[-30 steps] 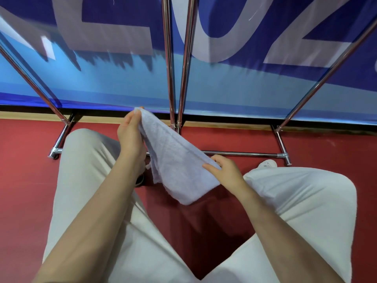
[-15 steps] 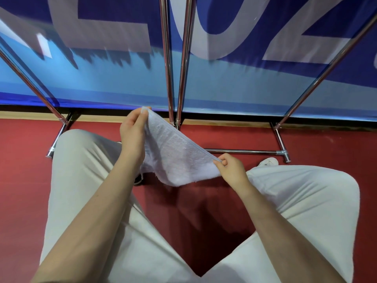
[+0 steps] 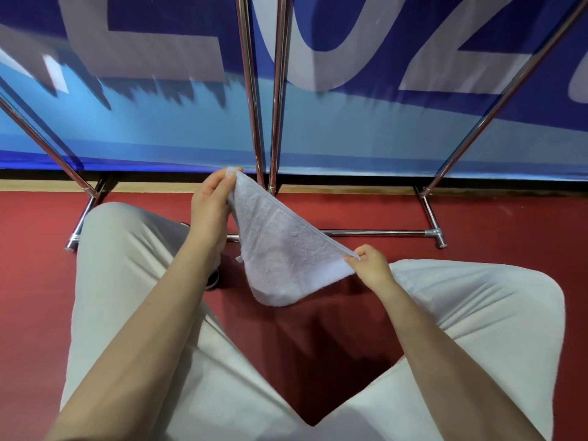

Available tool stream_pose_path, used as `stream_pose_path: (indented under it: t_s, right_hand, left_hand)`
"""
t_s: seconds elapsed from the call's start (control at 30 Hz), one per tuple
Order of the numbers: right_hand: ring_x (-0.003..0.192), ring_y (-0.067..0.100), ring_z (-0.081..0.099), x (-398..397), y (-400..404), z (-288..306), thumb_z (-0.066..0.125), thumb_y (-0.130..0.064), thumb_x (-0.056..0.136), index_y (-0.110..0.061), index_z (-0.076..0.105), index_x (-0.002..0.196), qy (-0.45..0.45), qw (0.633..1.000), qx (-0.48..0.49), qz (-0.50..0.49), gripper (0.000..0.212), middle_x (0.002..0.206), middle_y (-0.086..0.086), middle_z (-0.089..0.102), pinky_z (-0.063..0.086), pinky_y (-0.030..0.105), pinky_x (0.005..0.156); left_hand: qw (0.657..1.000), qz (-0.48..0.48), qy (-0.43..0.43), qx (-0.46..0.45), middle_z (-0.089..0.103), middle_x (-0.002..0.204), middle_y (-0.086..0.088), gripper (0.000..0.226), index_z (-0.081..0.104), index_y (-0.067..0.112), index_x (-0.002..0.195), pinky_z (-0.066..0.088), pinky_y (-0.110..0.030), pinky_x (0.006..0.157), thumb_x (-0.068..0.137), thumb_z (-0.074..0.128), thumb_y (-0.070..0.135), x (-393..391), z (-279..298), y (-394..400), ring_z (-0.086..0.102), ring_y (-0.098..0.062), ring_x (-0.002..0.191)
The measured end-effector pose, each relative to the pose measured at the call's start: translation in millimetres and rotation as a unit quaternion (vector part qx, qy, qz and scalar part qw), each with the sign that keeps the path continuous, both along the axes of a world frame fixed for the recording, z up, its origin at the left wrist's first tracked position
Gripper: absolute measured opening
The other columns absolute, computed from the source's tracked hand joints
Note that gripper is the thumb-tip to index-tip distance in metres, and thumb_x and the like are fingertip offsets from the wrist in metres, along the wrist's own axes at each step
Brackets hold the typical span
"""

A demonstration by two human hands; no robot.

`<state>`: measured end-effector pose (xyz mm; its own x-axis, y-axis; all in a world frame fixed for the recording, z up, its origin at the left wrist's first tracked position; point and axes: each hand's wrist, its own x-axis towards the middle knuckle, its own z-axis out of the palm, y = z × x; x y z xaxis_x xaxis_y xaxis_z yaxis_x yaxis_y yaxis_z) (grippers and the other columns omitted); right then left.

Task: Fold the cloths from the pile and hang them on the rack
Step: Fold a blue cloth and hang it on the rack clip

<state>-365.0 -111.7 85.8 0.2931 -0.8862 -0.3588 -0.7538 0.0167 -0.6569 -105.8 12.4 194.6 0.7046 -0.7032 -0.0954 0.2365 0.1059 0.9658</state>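
Note:
A small pale lilac terry cloth (image 3: 283,256) hangs stretched between my two hands above the red floor, folded so its lower edge sags in a rounded fold. My left hand (image 3: 211,206) pinches its upper far corner near the rack's two centre poles. My right hand (image 3: 370,265) pinches the opposite corner lower down, over my right knee. The chrome rack (image 3: 259,90) stands just ahead, with two upright poles in the middle, slanted side poles and a low crossbar (image 3: 375,232) on the floor. No pile of cloths is in view.
My knees in cream trousers (image 3: 127,281) frame the scene left and right. A blue banner (image 3: 350,128) with large pale letters hangs behind the rack. Red floor (image 3: 318,345) lies between my legs. The rack's feet (image 3: 440,240) rest on the floor.
My right hand has shifted from under the cloth's middle to its corner and pulled right, drawing the top edge taut. My left hand has kept its pinch on the far corner.

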Motion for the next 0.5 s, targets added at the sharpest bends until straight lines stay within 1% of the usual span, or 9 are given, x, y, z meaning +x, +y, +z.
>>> stream_pose_path:
  t_s: [0.07, 0.1, 0.13, 0.17, 0.23, 0.27, 0.3, 0.4, 0.5]
  right_hand:
    - [0.073, 0.017, 0.051, 1.2, -1.5, 5.4, 0.066, -0.012, 0.086, -0.016, 0.058, 0.072, -0.104, 0.994, 0.018, -0.030, 0.017, 0.069, -0.003, 0.055, 0.037, 0.029, 0.065]
    - [0.070, 0.015, 0.049, 1.7, -2.3, 10.8, 0.067, -0.010, 0.085, -0.016, 0.059, 0.070, -0.154, 0.987, 0.028, -0.043, 0.018, 0.068, -0.001, 0.054, 0.036, 0.029, 0.064]
    - [0.069, 0.014, 0.047, 2.1, -3.1, 17.7, 0.068, -0.011, 0.085, -0.015, 0.058, 0.069, -0.202, 0.977, 0.040, -0.051, 0.019, 0.067, 0.001, 0.053, 0.035, 0.029, 0.064]
    - [0.070, 0.015, 0.045, 2.3, -3.7, 24.7, 0.069, -0.013, 0.084, -0.014, 0.057, 0.070, -0.249, 0.965, 0.053, -0.059, 0.019, 0.070, 0.005, 0.051, 0.034, 0.030, 0.065]
    - [0.077, 0.017, 0.046, 2.4, -5.6, 39.2, 0.071, -0.021, 0.080, -0.013, 0.058, 0.078, -0.341, 0.933, 0.081, -0.080, 0.016, 0.079, 0.009, 0.050, 0.035, 0.030, 0.071]
    - [0.081, 0.018, 0.048, 2.4, -6.9, 44.9, 0.072, -0.024, 0.078, -0.013, 0.059, 0.082, -0.382, 0.915, 0.095, -0.090, 0.017, 0.084, 0.009, 0.052, 0.037, 0.030, 0.076]
    - [0.085, 0.020, 0.051, 2.7, -8.1, 50.0, 0.072, -0.025, 0.077, -0.013, 0.060, 0.085, -0.412, 0.900, 0.103, -0.096, 0.019, 0.087, 0.010, 0.055, 0.038, 0.031, 0.079]
    - [0.088, 0.021, 0.054, 5.3, -6.1, 60.3, 0.072, -0.029, 0.076, -0.012, 0.061, 0.088, -0.434, 0.891, 0.085, -0.101, 0.022, 0.090, 0.011, 0.058, 0.041, 0.034, 0.082]
    - [0.086, 0.021, 0.057, 8.5, -2.4, 65.5, 0.071, -0.029, 0.077, -0.012, 0.063, 0.088, -0.438, 0.888, 0.054, -0.127, 0.022, 0.089, 0.010, 0.062, 0.046, 0.036, 0.080]
  left_hand:
    - [0.997, 0.050, 0.014, 0.056, 0.068, 0.098, 0.004, 0.014, 0.069, 0.025, 0.093, 0.047, -0.027, 0.085, 0.096, 0.055, 0.024, 5.6, -9.9, -1.7, 0.061, -0.013, 0.094]
    - [0.992, 0.086, 0.022, 0.087, 0.068, 0.106, 0.004, 0.014, 0.069, 0.026, 0.098, 0.046, -0.029, 0.089, 0.096, 0.054, 0.026, 9.0, -15.3, -2.4, 0.060, -0.014, 0.100]
    - [0.986, 0.121, 0.030, 0.112, 0.066, 0.110, 0.004, 0.016, 0.067, 0.024, 0.103, 0.046, -0.029, 0.090, 0.096, 0.054, 0.028, 13.3, -20.6, -2.0, 0.058, -0.014, 0.103]
    - [0.981, 0.147, 0.034, 0.125, 0.064, 0.106, 0.004, 0.018, 0.066, 0.020, 0.105, 0.045, -0.027, 0.086, 0.096, 0.053, 0.027, 17.4, -25.4, -1.7, 0.056, -0.014, 0.099]
    - [0.974, 0.182, 0.032, 0.128, 0.057, 0.084, 0.006, 0.016, 0.064, 0.015, 0.092, 0.039, -0.023, 0.070, 0.097, 0.051, 0.023, 25.4, -32.8, -1.0, 0.049, -0.014, 0.084]
    - [0.971, 0.199, 0.034, 0.127, 0.053, 0.076, 0.009, 0.017, 0.062, 0.013, 0.088, 0.037, -0.021, 0.064, 0.097, 0.052, 0.022, 28.3, -35.7, -0.9, 0.047, -0.013, 0.079]
    - [0.967, 0.216, 0.038, 0.127, 0.053, 0.074, 0.011, 0.015, 0.063, 0.013, 0.089, 0.038, -0.018, 0.062, 0.097, 0.052, 0.021, 29.2, -36.9, -0.7, 0.048, -0.011, 0.076]
    - [0.965, 0.229, 0.048, 0.121, 0.057, 0.081, 0.014, 0.010, 0.061, 0.023, 0.093, 0.043, -0.014, 0.068, 0.098, 0.052, 0.022, 23.8, -36.4, -0.7, 0.053, -0.002, 0.077]
    - [0.969, 0.212, 0.045, 0.120, 0.057, 0.083, 0.015, 0.016, 0.060, 0.029, 0.085, 0.042, -0.022, 0.079, 0.098, 0.051, 0.027, 22.1, -37.9, -1.5, 0.051, -0.005, 0.082]
